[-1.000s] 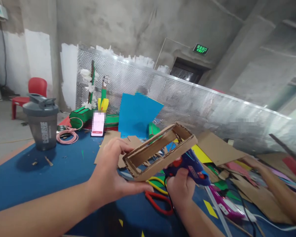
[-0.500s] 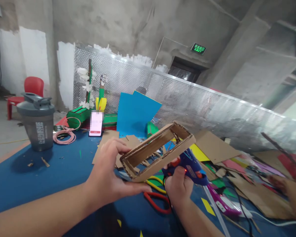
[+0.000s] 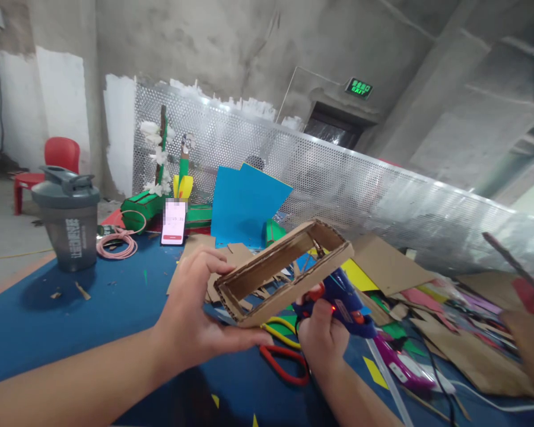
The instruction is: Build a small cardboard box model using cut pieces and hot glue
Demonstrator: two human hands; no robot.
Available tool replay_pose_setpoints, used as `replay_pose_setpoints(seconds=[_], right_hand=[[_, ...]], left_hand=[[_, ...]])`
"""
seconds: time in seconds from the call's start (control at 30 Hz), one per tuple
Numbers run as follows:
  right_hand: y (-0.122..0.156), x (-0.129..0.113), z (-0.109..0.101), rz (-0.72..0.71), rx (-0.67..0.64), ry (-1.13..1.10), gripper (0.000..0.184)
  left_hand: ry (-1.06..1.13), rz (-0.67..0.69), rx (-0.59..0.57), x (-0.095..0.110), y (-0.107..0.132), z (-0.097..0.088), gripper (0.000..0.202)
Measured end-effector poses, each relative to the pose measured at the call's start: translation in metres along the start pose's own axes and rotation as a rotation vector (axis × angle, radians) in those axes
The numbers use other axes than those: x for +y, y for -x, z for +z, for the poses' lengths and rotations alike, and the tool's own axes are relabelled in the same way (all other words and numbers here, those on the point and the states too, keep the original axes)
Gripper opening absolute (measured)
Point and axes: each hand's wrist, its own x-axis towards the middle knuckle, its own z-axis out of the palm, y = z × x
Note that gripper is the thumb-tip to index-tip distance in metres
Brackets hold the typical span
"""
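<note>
Head view: gripping a cardboard frame [image 3: 293, 289] by its left end with the left hand [image 3: 184, 320], thumb stretched along below and other fingers [image 3: 207, 261] curled up behind, narrowed onto the card. Holding it up over the blue desk [image 3: 129, 296], tilted, with the right end higher. Clasping a dark blue glue gun [image 3: 345, 302] in the right hand [image 3: 324, 338], fingers closed round the handle, just behind and below the frame's right half, with a small red light lit and a long pale stick [image 3: 387, 376] running from the rear. Cannot make out the nozzle behind the frame. Can see scissors [image 3: 296, 380] on the desk, just beside the right hand, with one red and one yellow handle. Can also see a purple and white power strip [image 3: 404, 367] near the glue gun, and beyond it a cardboard sheet [image 3: 389, 267] among coloured scraps. Toward the left, can find a grey shaker bottle [image 3: 73, 225], a coiled pink cord [image 3: 115, 252] and an upright phone [image 3: 174, 228], then blue sheets [image 3: 242, 207] farther right. Can just make out another person's blurred hand [image 3: 527, 350] at the right edge, near a dark rod [image 3: 511, 261]; cannot tell its grip
</note>
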Motion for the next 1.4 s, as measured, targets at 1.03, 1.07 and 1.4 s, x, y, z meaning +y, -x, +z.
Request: replay_pose_setpoints(seconds=[1.03,1.07,1.4], right_hand=[[-0.027,0.016,0.003,0.57,0.067,-0.506,0.042],[-0.028,0.016,0.003,0.582,0.073,-0.502,0.044],[-0.031,0.003,-0.006,0.396,0.157,-0.51,0.058]], left_hand=[[-0.055,0.248,0.029,-0.017,-0.013,-0.006,0.071],[-0.063,0.268,0.011,-0.019,-0.012,-0.006,0.071],[-0.335,0.541,-0.07,-0.055,-0.026,-0.012,0.051]])
